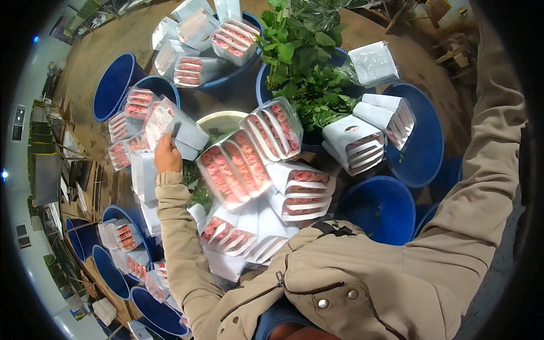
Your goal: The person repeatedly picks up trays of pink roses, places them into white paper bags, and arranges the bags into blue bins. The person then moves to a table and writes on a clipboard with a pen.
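My left hand [167,155] is curled around a dark slim object [176,129], too blurred to name. It is beside a bunch of pink roses in white paper wrap [185,131], which leans with other wrapped bunches at the left. To the right, a larger wrapped bunch of pink roses [233,168] shows its blooms in rows between white card strips; it looks blurred. Another pink rose bunch [276,127] lies behind it, above a cream-coloured bucket [221,115]. More wrapped roses [308,189] lie close to my jacket. My right hand is out of view; only its sleeve shows.
Blue buckets [414,140] stand around me, including one at the right front [378,208] and one at the far left [112,87]. Leafy green stems [301,55] rise at the back. Wrapped bunches [357,140] lean beside them. Brown floor [369,29] shows beyond.
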Available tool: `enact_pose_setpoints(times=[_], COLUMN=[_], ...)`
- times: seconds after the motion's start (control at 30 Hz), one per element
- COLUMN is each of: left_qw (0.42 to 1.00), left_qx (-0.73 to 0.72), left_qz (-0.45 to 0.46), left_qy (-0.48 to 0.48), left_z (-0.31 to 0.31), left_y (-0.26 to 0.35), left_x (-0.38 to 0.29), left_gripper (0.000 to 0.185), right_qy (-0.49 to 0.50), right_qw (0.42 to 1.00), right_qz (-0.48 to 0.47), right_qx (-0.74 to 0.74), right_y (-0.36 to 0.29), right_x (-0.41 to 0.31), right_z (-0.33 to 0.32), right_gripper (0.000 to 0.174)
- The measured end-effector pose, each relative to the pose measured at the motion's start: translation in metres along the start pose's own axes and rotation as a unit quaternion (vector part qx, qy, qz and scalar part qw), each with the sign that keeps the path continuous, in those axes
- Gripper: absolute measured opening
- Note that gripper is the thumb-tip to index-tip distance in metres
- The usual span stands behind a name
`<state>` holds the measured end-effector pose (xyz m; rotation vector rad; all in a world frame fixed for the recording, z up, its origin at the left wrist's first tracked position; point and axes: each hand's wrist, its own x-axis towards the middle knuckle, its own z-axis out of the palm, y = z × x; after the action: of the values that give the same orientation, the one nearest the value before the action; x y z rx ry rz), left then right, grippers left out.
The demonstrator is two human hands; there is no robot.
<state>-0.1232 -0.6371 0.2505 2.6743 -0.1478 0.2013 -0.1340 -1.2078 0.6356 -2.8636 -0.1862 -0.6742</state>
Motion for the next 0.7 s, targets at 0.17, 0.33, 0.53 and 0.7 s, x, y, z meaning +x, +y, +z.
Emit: enact_pose_setpoints(times=[0.17,0.33,0.53,0.7], left_qw=[0.995,0.968,0.954,0.948], left_qx=[-0.053,0.113,0.143,0.05], left_qz=[0.059,0.02,-0.097,-0.169], left_qy=[-0.054,-0.223,-0.244,-0.266], left_z=[0.047,0.127,0.166,0.174], left_y=[0.135,0.226,0.201,0.161], left_x=[0.053,0.081,0.063,0.06], left_gripper=[0.04,0.036,0.037,0.043], right_qy=[-0.011,0.046,0.01,-0.006], right_qw=[0.998,0.997,0.992,0.994], right_qz=[-0.002,-0.026,0.039,0.05], right_qx=[0.063,0.053,0.121,0.098], right_y=[0.068,0.129,0.201,0.267], right_x=[0.04,0.061,0.03,0.014], right_z=[0.062,0.178,0.333,0.417], right_gripper=[0.018,0.023,0.021,0.024])
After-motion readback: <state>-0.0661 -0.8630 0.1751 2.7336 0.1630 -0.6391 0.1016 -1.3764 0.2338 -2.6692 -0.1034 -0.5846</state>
